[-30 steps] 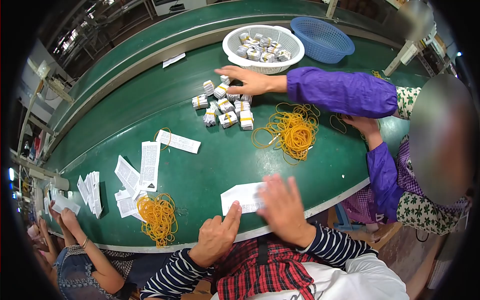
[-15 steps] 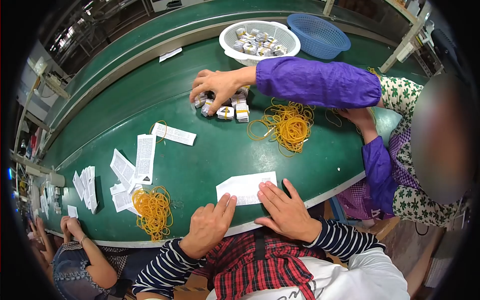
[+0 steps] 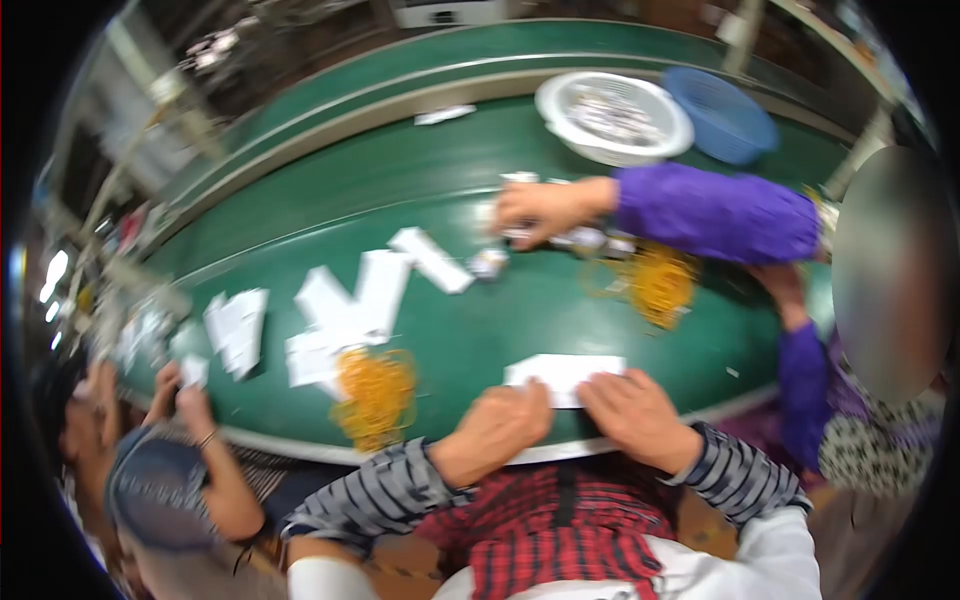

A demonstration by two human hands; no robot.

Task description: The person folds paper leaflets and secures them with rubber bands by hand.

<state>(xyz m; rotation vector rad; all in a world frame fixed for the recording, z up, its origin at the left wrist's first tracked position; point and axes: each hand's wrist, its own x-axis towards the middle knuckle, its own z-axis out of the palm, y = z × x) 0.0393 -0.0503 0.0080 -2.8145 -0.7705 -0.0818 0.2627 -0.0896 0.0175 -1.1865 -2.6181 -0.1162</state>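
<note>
A white paper leaflet (image 3: pixel 566 374) lies in front of me near the table's front edge, blurred by motion. My left hand (image 3: pixel 505 418) has its fingers curled on the leaflet's lower left edge. On the other side, my right hand (image 3: pixel 640 412) is closed at the lower right edge, its thumb side toward the sheet. To the left of my hands is a pile of yellow rubber bands (image 3: pixel 375 400). Behind that pile lie several loose printed leaflets (image 3: pixel 380 290).
A co-worker's purple sleeve (image 3: pixel 715 215) reaches across from the right, a hand over small bundles (image 3: pixel 588 240). Nearby are another rubber-band pile (image 3: pixel 662 285), a white basket (image 3: pixel 560 125) and a blue basket (image 3: pixel 728 125). Another person's hands (image 3: pixel 195 405) hold paper at left.
The view has shifted, so the scene sits farther right. My left fingers have gone from stretched out to curled; my right fingers have closed at the leaflet's edge. A bundle now lies apart, leftward.
</note>
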